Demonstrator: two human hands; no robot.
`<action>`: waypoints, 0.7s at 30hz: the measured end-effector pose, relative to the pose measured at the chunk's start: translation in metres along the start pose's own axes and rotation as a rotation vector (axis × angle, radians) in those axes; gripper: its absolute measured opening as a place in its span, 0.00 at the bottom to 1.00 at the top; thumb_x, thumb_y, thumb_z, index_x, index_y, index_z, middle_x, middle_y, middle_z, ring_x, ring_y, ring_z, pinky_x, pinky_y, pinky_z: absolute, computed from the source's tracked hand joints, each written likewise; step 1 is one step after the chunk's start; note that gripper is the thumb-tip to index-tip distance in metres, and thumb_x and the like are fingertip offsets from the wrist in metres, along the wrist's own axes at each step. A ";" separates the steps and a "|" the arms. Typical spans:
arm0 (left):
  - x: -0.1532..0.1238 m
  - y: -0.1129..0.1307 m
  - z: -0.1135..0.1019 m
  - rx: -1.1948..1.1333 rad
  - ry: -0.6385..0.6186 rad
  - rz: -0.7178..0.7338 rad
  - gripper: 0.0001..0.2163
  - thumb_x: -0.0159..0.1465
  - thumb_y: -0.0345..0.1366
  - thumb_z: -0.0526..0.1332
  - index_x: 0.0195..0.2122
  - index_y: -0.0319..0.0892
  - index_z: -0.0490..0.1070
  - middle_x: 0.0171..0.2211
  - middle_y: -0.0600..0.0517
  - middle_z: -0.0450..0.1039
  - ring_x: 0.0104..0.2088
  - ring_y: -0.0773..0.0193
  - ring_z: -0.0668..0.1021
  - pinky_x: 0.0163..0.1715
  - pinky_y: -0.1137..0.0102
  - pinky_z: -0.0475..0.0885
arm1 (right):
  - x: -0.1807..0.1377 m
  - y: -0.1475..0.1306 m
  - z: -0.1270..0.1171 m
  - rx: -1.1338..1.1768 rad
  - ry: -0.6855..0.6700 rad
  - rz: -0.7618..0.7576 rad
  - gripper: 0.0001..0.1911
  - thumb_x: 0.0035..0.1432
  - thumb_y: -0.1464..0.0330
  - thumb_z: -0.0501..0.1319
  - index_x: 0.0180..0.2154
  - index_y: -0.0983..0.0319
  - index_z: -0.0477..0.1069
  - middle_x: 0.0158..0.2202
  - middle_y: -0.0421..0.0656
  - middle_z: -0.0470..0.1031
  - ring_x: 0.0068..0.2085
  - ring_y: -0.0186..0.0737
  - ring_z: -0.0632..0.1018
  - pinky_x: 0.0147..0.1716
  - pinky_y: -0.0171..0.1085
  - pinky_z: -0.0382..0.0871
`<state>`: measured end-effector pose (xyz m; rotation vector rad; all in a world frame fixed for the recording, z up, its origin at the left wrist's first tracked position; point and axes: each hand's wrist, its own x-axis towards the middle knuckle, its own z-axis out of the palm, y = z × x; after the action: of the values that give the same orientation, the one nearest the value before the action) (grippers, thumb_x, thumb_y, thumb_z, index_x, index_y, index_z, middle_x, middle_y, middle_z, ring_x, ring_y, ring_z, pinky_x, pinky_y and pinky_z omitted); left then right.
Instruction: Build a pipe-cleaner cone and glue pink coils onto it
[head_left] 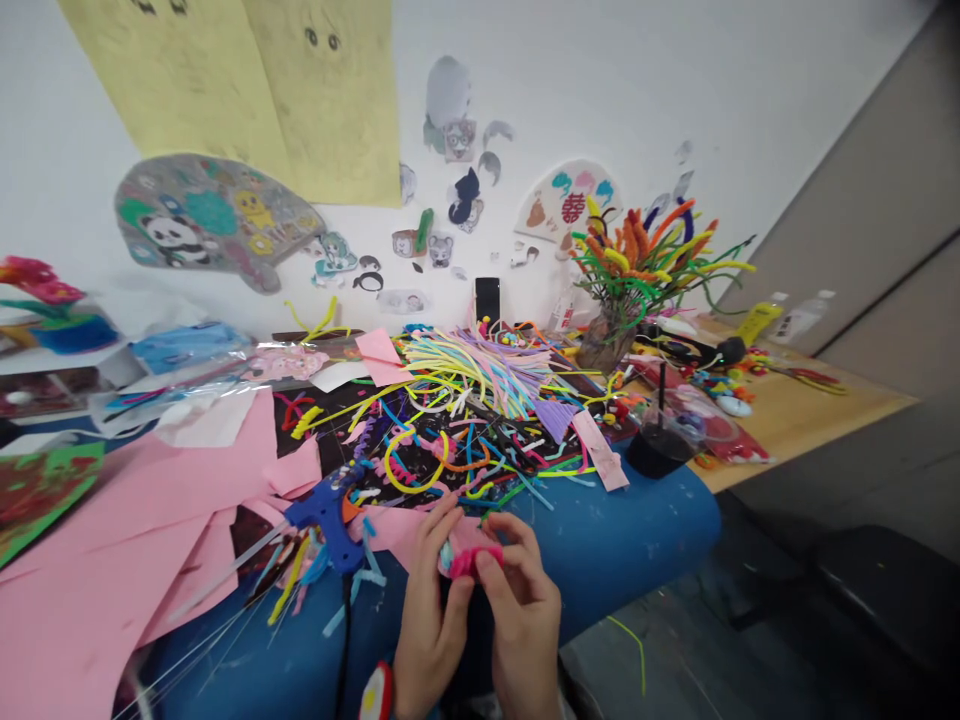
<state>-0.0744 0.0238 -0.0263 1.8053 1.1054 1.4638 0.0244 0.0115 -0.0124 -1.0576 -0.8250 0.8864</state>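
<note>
Between my hands, just over the table's near edge, is a small pink craft piece (471,548). A bright pink fuzzy pipe cleaner band (469,563) runs round its near side, and a bit of light blue shows at its left. My left hand (433,590) is closed on the left side of the piece. My right hand (523,590) pinches it from the right, with the thumb on the bright pink band. Part of the piece is hidden by my fingers. Left of my hands a blue hot glue gun (330,520) lies on the table, with its cord hanging down.
Loose pipe cleaners (480,375) are heaped across the table. Pink paper sheets (202,470) cover the left side. A black cup with a straw (660,450) stands near the right edge. Behind it is a vase of pipe cleaner flowers (607,340). A phone (487,300) leans against the wall.
</note>
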 end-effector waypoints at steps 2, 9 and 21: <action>-0.004 0.001 0.011 -0.060 0.141 -0.085 0.15 0.72 0.40 0.48 0.58 0.52 0.61 0.62 0.48 0.62 0.63 0.58 0.64 0.62 0.59 0.59 | -0.004 0.001 0.003 0.010 0.018 0.010 0.10 0.53 0.62 0.68 0.24 0.60 0.75 0.53 0.46 0.71 0.55 0.48 0.73 0.54 0.43 0.67; -0.010 0.011 0.045 -0.239 0.481 -0.345 0.16 0.70 0.48 0.49 0.54 0.47 0.61 0.63 0.44 0.58 0.62 0.53 0.64 0.61 0.55 0.60 | -0.009 0.002 0.012 0.042 -0.044 0.116 0.11 0.54 0.59 0.67 0.28 0.60 0.79 0.52 0.50 0.74 0.52 0.50 0.76 0.49 0.43 0.73; 0.005 0.003 -0.014 0.181 -0.023 0.138 0.22 0.66 0.31 0.59 0.60 0.54 0.65 0.60 0.50 0.69 0.61 0.57 0.70 0.58 0.61 0.68 | 0.012 -0.016 -0.009 0.210 -0.077 0.165 0.11 0.53 0.61 0.68 0.26 0.61 0.76 0.53 0.50 0.73 0.54 0.50 0.74 0.56 0.48 0.65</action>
<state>-0.0871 0.0257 -0.0184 2.0542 1.1539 1.4561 0.0404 0.0149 0.0017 -0.9206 -0.6982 1.1338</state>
